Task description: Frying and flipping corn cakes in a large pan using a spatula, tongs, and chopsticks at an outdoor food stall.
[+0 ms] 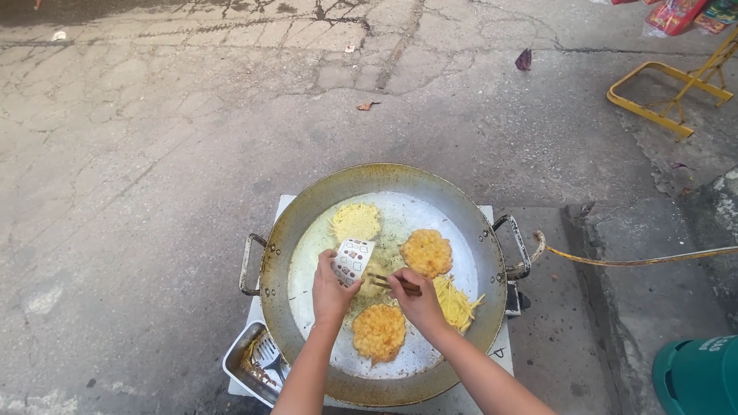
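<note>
my right hand is pinching chopsticks, tips pointing left, long axis running across the wok. my left hand is gripping a slotted spatula, blade angling up-right over the oil. the risk i'm judging: splashing hot oil or breaking the fritter by prodding hard.

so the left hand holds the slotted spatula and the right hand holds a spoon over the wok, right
Not quite. In the head view the right hand holds chopsticks, not a spoon. The rest stands: the left hand holds the slotted spatula over the wok.
</note>
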